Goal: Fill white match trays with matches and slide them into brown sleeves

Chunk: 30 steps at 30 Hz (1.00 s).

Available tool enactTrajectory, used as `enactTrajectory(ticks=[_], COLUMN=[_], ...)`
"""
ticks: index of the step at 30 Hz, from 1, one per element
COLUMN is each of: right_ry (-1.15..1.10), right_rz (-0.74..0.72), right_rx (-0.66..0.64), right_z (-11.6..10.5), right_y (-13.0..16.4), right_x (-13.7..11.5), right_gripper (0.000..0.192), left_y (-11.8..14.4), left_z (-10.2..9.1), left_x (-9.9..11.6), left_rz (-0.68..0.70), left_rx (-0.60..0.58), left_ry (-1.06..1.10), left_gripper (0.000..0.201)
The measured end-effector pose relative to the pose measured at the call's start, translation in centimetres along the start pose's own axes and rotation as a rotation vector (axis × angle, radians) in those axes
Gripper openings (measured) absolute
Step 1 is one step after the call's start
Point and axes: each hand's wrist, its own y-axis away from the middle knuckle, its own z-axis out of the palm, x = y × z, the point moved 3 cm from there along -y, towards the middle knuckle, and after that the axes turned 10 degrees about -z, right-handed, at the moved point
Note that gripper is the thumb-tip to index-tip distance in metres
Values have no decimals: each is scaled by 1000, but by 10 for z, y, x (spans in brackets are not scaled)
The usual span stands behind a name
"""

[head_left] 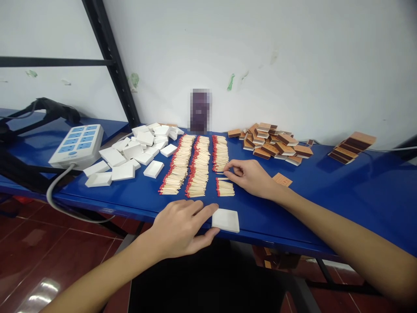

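My left hand (182, 228) rests at the table's front edge, its fingers and thumb gripping one side of a white inner matchbox tray (226, 220). My right hand (249, 176) lies palm down further back, its fingertips pinching at a few loose matches (222, 174) between the right row of matches (220, 152) and a small separate bunch (225, 188). Two longer rows of red-tipped matches (190, 165) lie to the left of these.
A heap of white trays (137, 152) lies at the left beside a white power strip (77, 145). Brown matchbox sleeves (276, 143) are piled at the back right, a second stack (352, 147) further right, one flat sleeve (282, 179) near my right wrist. Blue table (342, 191).
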Motion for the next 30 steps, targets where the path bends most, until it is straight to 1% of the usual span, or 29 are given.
enactTrajectory(ticks=[5,12,26,30], right_ry=[51,35,35,28], right_rz=[-38,-32,-19,-9], right_rx=[-5,21,-18,-35], right_z=[4,2,3,4], right_y=[-2,-2,-1,-1], right_x=[3,2,3,3], right_gripper=[22,23,23,20], left_y=[0,0,0,0], left_z=[0,0,0,0], left_x=[0,0,0,0], left_rz=[-3,-5,-3,-6], left_rx=[1,-8,-9,-2], left_ry=[0,8,1,1], left_gripper=[31,31,32,32])
